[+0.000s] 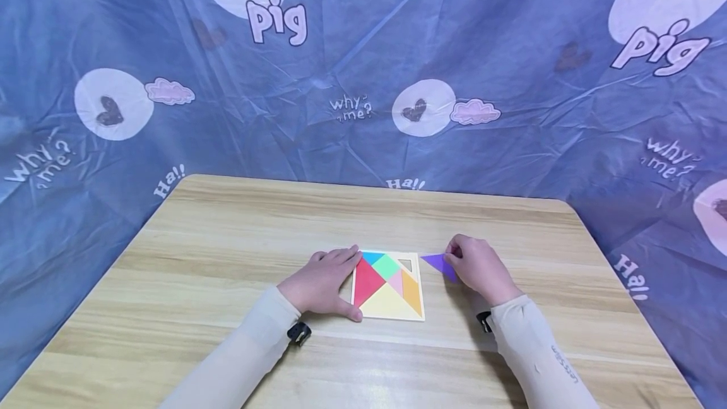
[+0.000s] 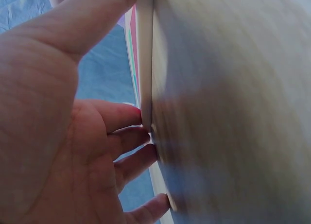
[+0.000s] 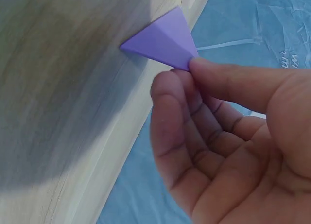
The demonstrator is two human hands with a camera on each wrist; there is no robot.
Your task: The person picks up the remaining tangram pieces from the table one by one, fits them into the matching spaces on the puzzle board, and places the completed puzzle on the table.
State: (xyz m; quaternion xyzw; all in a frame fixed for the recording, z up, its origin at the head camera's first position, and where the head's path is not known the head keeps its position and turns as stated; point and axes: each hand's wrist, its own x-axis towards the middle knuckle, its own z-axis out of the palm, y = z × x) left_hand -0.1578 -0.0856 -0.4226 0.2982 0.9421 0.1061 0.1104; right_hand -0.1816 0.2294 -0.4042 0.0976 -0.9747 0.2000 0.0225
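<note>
A square tangram board (image 1: 392,319) lies flat on the table, holding red, blue, green, pink, orange and pale yellow pieces. Near its far right corner a grey triangular spot (image 1: 406,264) shows within the pale surface. My left hand (image 1: 322,284) spans the board's left side, thumb at the near corner and fingertips at the far one. In the left wrist view, its fingers rest against the board's edge (image 2: 145,63). Right of the board, my right hand (image 1: 479,268) pinches a purple triangle piece (image 3: 163,42) by one corner between thumb and fingers. The piece tilts just above the table.
The wooden table (image 1: 255,219) extends around the board on every side. Behind it hangs a blue printed cloth (image 1: 352,49), which also runs along both sides. A black band (image 1: 299,333) sits at the left wrist and another band (image 1: 484,321) at the right.
</note>
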